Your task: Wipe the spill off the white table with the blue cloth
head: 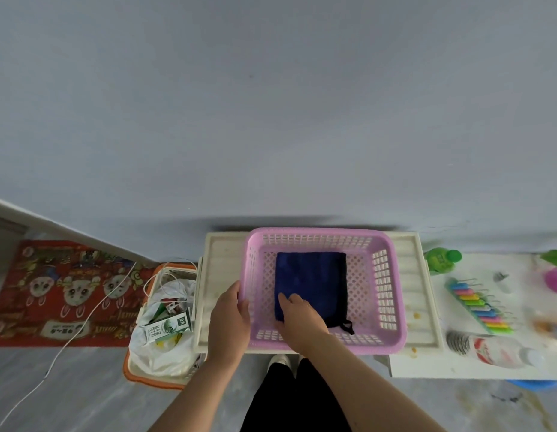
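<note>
Lying folded flat in pink basket point(386, 275) on white table point(417, 294): blue cloth point(314, 282), near-left corner hidden under right hand point(297, 319). Right fingers point(285, 299) resting on cloth; grip unclear. Left hand point(230, 316) gripping basket's left rim. Yellowish spill spots point(416, 314) near table's right edge.

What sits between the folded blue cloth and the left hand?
In the head view, only the pink plastic basket: its perforated floor and left wall separate the folded blue cloth from the left hand, which holds the rim from outside.
</note>
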